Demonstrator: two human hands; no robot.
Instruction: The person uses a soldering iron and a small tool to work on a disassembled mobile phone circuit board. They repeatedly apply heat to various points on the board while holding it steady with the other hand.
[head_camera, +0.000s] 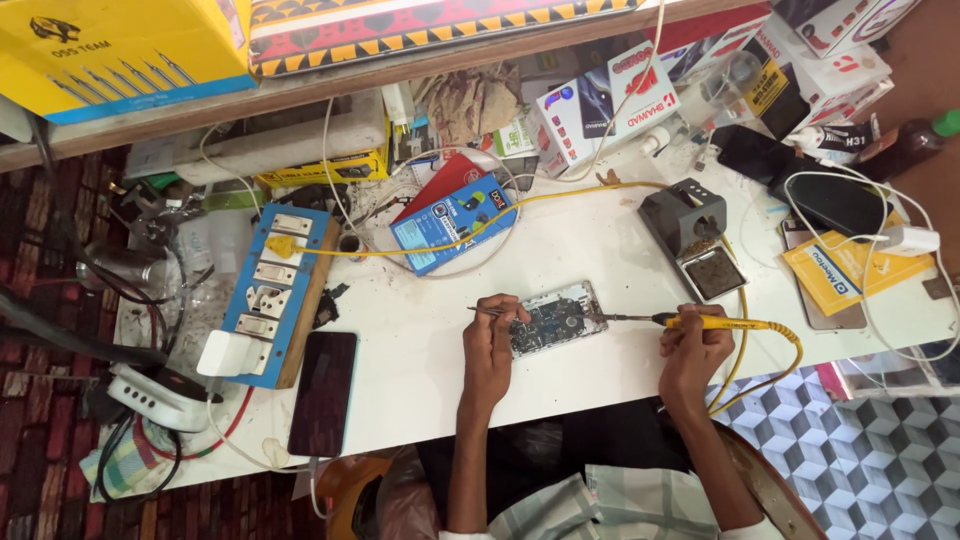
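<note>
An opened phone (553, 318) lay flat near the middle of the white tabletop (420, 350), its circuit side up. The left hand (492, 340) was closed around thin tweezers (490, 311), whose tips rested at the left edge of the phone. The right hand (692, 345) was closed like on a pen around a yellow soldering iron (690, 321), and its tip touched the right edge of the phone. The phone seemed light, stiff and fragile, with small exposed parts; it would be safer to hold it by the outer frame. A soldering iron stand (690, 235) stood behind, and a dark phone (323, 392) lay well apart to the left.
</note>
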